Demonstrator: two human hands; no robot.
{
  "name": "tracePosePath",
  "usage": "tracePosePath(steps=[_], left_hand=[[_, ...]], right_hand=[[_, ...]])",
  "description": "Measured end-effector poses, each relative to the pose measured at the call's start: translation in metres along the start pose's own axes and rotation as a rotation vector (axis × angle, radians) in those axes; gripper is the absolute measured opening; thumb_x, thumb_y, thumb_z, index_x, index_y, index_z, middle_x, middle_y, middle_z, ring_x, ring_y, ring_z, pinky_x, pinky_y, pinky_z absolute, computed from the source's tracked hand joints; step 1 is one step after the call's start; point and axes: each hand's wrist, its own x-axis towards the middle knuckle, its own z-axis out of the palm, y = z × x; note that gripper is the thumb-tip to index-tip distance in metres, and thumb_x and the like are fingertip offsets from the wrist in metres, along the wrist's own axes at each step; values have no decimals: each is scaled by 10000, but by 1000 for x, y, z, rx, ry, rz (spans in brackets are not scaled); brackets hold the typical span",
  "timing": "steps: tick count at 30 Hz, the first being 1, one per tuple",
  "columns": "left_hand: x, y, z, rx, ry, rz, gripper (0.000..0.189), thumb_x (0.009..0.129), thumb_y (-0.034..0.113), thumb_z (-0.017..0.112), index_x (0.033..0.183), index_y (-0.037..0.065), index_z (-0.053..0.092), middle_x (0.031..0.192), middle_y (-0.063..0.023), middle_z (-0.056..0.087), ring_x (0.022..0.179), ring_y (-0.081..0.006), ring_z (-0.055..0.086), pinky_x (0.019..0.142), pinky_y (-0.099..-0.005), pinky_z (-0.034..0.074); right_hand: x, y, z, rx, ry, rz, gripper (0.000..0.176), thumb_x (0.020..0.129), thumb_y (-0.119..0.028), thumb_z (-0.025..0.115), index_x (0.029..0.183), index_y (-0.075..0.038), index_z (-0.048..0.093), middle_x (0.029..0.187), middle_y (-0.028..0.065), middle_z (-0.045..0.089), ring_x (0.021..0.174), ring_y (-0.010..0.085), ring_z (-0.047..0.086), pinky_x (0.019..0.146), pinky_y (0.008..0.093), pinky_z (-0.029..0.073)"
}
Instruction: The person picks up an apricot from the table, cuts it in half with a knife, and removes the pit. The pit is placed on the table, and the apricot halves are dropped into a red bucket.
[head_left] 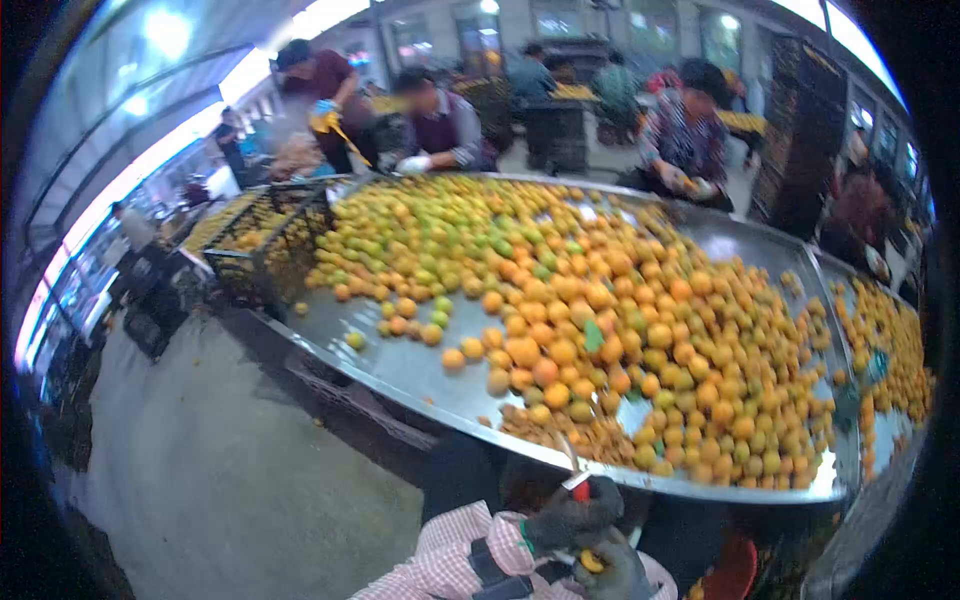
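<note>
My left hand [578, 518], in a dark glove with a pink checked sleeve, is closed around a small red-handled tool [580, 490] whose thin tip points up toward the table edge. Just below it, my right hand [622, 572], also dark-gloved, grips a piece of orange fruit [592, 562]. The two hands are close together at the bottom of the view, below the rim of the metal table [520, 451]. Brownish peel scraps [560, 428] lie on the table above them, beside a large spread of orange and green fruit [640, 300].
A black crate [262, 262] stands at the table's left end. Several people are around the far side, one with hands over fruit [690, 185] and another with a white glove [413, 164]. A red container [735, 568] is low at the right. Tall stacked crates [800, 130] rise behind.
</note>
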Motion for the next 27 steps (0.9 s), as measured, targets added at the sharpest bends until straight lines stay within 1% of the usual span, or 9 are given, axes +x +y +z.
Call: tracePosePath(steps=[1, 3, 6, 12, 19, 21, 22, 23, 27], left_hand=[[9, -11, -7, 58, -89, 214, 188, 816, 198, 673, 804, 41, 570, 593, -4, 506, 443, -82, 431, 404, -219, 338], [27, -24, -27, 337, -29, 520, 208, 822, 171, 665, 927, 21, 568, 677, -27, 530, 516, -98, 478, 456, -230, 381], [6, 5, -5, -81, -47, 325, 258, 826, 162, 661, 1002, 13, 545, 757, -45, 534, 631, -121, 521, 558, -240, 429], [24, -14, -21, -119, 65, 495, 142, 904, 138, 570, 987, 22, 567, 640, 1, 500, 486, -66, 452, 418, -200, 345], [6, -12, -28, -177, 43, 414, 181, 854, 192, 608, 778, 82, 485, 693, -45, 499, 534, -157, 459, 491, -300, 401], [3, 4, -5, 195, 109, 552, 199, 873, 196, 565, 787, 111, 406, 591, -22, 435, 499, -153, 439, 478, -303, 374], [3, 5, -4, 45, 141, 514, 198, 886, 196, 554, 792, 116, 399, 556, -23, 410, 473, -151, 424, 460, -308, 358], [6, 7, -4, -353, -83, 508, 159, 883, 167, 603, 894, 30, 522, 699, -47, 514, 477, -97, 444, 415, -233, 375], [2, 4, -1, -296, 38, 502, 166, 870, 168, 618, 884, 29, 529, 675, -53, 513, 445, -97, 410, 392, -231, 349]], right_hand=[[2, 3, -9, 221, -221, -17, 161, 807, -82, 595, 967, -82, 580, 997, 98, 564, 931, 248, 536, 780, 444, 444], [-4, -15, 23, -1272, 171, -581, 190, 823, -87, 586, 1010, -81, 556, 980, 115, 575, 910, 276, 539, 762, 424, 441], [6, -8, 7, -1413, 157, -822, 207, 825, -152, 605, 1011, -71, 563, 998, 141, 570, 908, 299, 538, 779, 439, 431], [-11, -22, 40, -476, -75, -192, 315, 928, -138, 522, 1212, -72, 404, 1007, 61, 516, 862, 127, 514, 718, 235, 467], [-9, -20, 38, -117, 11, -113, 435, 816, 63, 526, 1221, -46, 412, 956, 157, 546, 680, 222, 611, 510, 294, 495], [-16, -25, 46, -636, 27, -190, 413, 853, 7, 532, 1238, -55, 394, 795, 120, 543, 547, 136, 494, 444, 232, 410], [-14, -23, 49, -165, 55, -70, 406, 871, -45, 538, 1247, -70, 387, 756, 104, 544, 541, 114, 474, 454, 205, 389], [-12, -24, 46, -154, 74, -66, 406, 871, -45, 538, 1247, -70, 387, 756, 104, 544, 541, 114, 474, 454, 205, 389], [-15, -16, 39, -221, 19, -101, 394, 877, -43, 543, 1241, -77, 394, 768, 101, 556, 553, 88, 474, 462, 185, 381]])
